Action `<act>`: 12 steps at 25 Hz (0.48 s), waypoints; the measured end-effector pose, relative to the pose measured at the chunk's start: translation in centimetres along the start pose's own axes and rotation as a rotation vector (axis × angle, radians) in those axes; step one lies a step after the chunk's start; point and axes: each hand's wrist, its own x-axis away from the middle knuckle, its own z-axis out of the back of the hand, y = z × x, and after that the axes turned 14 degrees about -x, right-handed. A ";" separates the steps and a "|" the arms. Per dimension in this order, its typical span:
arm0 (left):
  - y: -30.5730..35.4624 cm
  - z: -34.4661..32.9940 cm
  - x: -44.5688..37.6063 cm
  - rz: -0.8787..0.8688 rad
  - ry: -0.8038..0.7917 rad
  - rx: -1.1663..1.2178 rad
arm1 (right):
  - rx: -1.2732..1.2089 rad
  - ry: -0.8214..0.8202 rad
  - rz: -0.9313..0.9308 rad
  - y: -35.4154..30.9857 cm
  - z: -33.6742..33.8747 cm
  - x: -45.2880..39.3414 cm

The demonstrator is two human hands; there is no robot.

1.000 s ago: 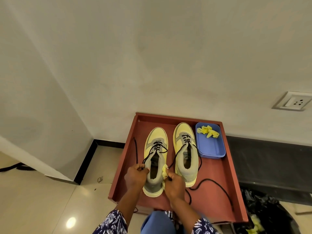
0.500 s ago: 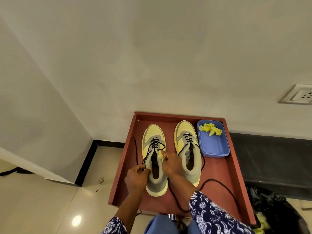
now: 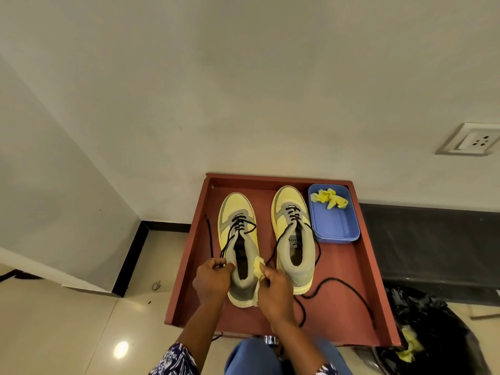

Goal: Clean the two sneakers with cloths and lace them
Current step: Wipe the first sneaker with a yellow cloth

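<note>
Two yellow and grey sneakers stand side by side in a red-brown tray. The left sneaker is partly laced with a black lace. My left hand grips its heel collar on the left side. My right hand pinches a small yellow cloth against the right side of the same heel. The right sneaker has a long black lace trailing loose over the tray floor.
A blue plastic box holding a crumpled yellow cloth sits at the tray's back right corner. A black rubbish bag with yellow scraps lies on the floor at right. The wall rises right behind the tray.
My right hand has drawn back from the left sneaker's tongue to its heel, with the yellow cloth in its fingers. My left hand stays at the heel.
</note>
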 end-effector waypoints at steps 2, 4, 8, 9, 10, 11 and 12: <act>0.1 0.2 -0.2 -0.021 -0.019 -0.031 | -0.083 0.012 -0.034 0.3 0.0 0.5; 0.3 0.4 -0.6 -0.052 -0.038 -0.061 | -0.142 0.029 -0.041 0.3 0.2 0.4; 1.4 1.0 -1.5 -0.322 0.060 -0.221 | -0.177 0.101 -0.006 -0.4 0.7 -0.2; 1.8 1.2 -1.7 -0.440 0.068 -0.302 | -0.177 0.103 0.011 -0.6 0.7 -0.5; 2.2 1.2 -2.0 -0.545 0.039 -0.380 | -0.155 0.096 0.033 -0.8 0.7 -0.9; 2.6 1.2 -2.1 -0.640 -0.006 -0.464 | -0.102 0.080 0.055 -0.9 0.6 -1.4; 2.6 1.1 -2.4 -0.718 -0.058 -0.564 | -0.032 0.056 0.069 -1.0 0.4 -1.8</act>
